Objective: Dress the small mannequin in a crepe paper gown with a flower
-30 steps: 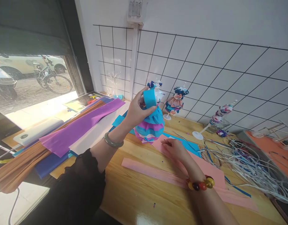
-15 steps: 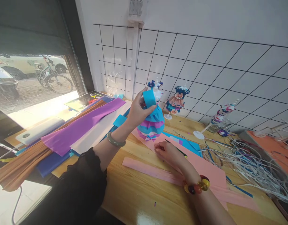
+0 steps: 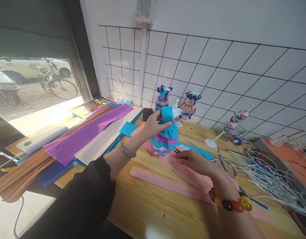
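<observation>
While our left hand [image 3: 154, 125] is pinching the blue paper strip [image 3: 167, 114] against the paper-dress doll [image 3: 165, 139], fingers clamped on both just over the pink paper [image 3: 200, 182], we are judging that too hard a squeeze could crush the ruffles or tear the strip. Further right, our right hand [image 3: 196, 161] is lying half-curled on the pink paper, fingers closed around a small dark tool [image 3: 177, 150].

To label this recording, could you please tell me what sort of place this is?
Probably a paper-craft workshop beside a street window: coloured crepe paper sheets lie stacked on the wooden table, small paper-dressed dolls stand before a wire wall grid, and the left hand holds a blue-skirted doll.
</observation>
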Demonstrator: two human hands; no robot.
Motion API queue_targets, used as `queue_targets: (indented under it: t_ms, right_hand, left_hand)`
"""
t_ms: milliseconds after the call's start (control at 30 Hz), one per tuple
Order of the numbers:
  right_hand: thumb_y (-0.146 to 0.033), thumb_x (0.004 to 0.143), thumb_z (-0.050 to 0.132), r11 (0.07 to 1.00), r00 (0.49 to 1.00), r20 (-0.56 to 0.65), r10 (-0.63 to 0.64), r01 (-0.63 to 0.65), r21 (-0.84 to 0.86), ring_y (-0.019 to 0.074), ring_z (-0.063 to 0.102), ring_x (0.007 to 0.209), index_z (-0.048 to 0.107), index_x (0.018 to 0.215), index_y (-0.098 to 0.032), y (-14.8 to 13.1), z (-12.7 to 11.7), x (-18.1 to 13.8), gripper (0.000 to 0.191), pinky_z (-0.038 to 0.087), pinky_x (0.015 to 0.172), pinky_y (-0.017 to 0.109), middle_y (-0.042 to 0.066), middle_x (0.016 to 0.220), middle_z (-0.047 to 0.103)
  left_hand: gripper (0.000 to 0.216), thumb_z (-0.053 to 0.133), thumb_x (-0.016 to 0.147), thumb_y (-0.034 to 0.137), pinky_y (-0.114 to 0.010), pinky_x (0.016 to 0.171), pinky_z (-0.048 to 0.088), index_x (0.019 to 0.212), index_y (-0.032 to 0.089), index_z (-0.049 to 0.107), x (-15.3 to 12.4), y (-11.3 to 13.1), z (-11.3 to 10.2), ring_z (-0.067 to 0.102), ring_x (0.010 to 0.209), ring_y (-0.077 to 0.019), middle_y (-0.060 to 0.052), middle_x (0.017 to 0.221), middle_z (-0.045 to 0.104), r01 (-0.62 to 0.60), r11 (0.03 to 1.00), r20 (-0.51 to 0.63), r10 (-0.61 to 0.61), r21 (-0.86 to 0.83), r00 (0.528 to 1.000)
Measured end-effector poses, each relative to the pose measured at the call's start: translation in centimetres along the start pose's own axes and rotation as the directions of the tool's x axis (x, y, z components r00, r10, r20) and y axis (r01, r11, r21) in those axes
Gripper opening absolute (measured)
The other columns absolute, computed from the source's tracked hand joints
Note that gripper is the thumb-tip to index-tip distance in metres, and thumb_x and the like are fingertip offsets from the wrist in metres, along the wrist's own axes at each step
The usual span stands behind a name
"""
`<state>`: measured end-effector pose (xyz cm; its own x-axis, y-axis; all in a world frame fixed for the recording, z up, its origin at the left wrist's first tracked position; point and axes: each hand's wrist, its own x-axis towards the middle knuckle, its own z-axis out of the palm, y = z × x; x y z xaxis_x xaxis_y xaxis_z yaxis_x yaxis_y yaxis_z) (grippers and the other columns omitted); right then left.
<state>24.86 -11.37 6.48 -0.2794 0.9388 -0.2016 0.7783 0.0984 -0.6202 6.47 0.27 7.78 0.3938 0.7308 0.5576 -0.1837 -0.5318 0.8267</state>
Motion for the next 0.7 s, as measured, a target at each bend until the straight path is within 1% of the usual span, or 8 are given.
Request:
queue_targets:
  t_ms: [133,200,267,333,433,533,633,700]
  right_hand:
    - [-0.039,0.078,0.050,0.999,0.994,-0.103,0.035,-0.032,0.032,0.0183,0.055,0.067,0.070,0.086,-0.020,0.3,-1.8,-0.8,0.029,0.042,0.058,0.029,0.002,0.072,0.064]
    - [-0.041,0.078,0.050,0.998,0.986,-0.156,0.052,-0.048,0.034,0.0181,0.055,0.066,0.069,0.093,-0.018,0.3,-2.2,-1.0,0.034,0.041,0.057,0.028,0.002,0.073,0.064]
    - [-0.042,0.078,0.051,0.998,0.981,-0.182,0.061,-0.058,0.026,0.0185,0.055,0.067,0.068,0.098,-0.017,0.2,-2.3,-1.1,0.037,0.042,0.057,0.028,0.003,0.076,0.065]
    - [-0.042,0.079,0.050,0.998,0.986,-0.159,0.055,-0.053,0.019,0.0191,0.056,0.070,0.069,0.098,-0.018,0.0,-2.3,-1.2,0.036,0.043,0.059,0.029,0.003,0.079,0.066]
    - [-0.041,0.079,0.051,0.999,0.995,-0.089,0.038,-0.037,0.016,0.0203,0.058,0.076,0.070,0.094,-0.021,-0.5,-1.9,-1.2,0.031,0.044,0.063,0.030,0.003,0.083,0.067]
    - [-0.039,0.077,0.054,0.999,0.999,-0.038,0.038,-0.038,0.015,0.0211,0.059,0.079,0.069,0.095,-0.022,-0.9,-1.2,-1.1,0.029,0.045,0.068,0.031,0.004,0.086,0.067]
    - [-0.034,0.077,0.054,0.999,0.999,0.013,0.048,-0.048,-0.001,0.0198,0.058,0.077,0.068,0.093,-0.021,-1.2,0.0,-1.3,0.025,0.043,0.067,0.030,0.005,0.087,0.067]
    - [-0.029,0.077,0.053,0.997,0.997,0.050,0.063,-0.060,-0.049,0.0180,0.056,0.073,0.066,0.086,-0.020,-1.4,1.1,-1.6,0.019,0.040,0.063,0.028,0.004,0.083,0.066]
  left_hand:
    - [0.047,0.064,0.076,0.037,-0.035,0.085,0.050,0.116,0.015,0.051,-0.2,0.3,0.2,0.059,0.101,-0.0224,-0.010,0.112,0.062,0.005,1.000,0.053,-0.006,0.020,0.999]
    - [0.049,0.064,0.076,0.037,-0.035,0.088,0.049,0.118,0.015,0.050,-0.3,0.4,0.3,0.058,0.104,-0.0223,-0.010,0.113,0.061,-0.019,0.999,0.059,0.016,0.045,0.998]
    - [0.050,0.065,0.075,0.036,-0.035,0.090,0.048,0.119,0.016,0.050,-0.3,0.4,0.3,0.058,0.105,-0.0223,-0.010,0.114,0.061,-0.035,0.997,0.062,0.031,0.066,0.998]
    - [0.051,0.065,0.075,0.036,-0.035,0.091,0.047,0.119,0.015,0.049,-0.3,0.3,0.3,0.058,0.105,-0.0223,-0.010,0.115,0.060,-0.044,0.996,0.068,0.039,0.073,0.997]
    - [0.054,0.066,0.074,0.034,-0.036,0.092,0.047,0.122,0.016,0.048,-0.1,-0.1,0.1,0.057,0.107,-0.0231,-0.010,0.117,0.059,-0.060,0.996,0.081,0.055,0.062,0.995]
    - [0.065,0.068,0.072,0.033,-0.038,0.093,0.046,0.129,0.019,0.041,0.0,-0.4,0.0,0.054,0.112,-0.0250,-0.011,0.122,0.056,-0.054,0.997,0.087,0.049,0.059,0.995]
    - [0.083,0.070,0.070,0.033,-0.040,0.094,0.046,0.139,0.025,0.026,0.0,-0.4,-0.2,0.051,0.116,-0.0261,-0.011,0.128,0.051,-0.021,0.999,0.107,0.018,0.025,0.994]
    - [0.096,0.072,0.068,0.033,-0.041,0.094,0.046,0.143,0.029,0.013,-0.1,-0.2,-0.4,0.050,0.118,-0.0260,-0.012,0.128,0.050,-0.005,1.000,0.137,0.006,-0.003,0.991]
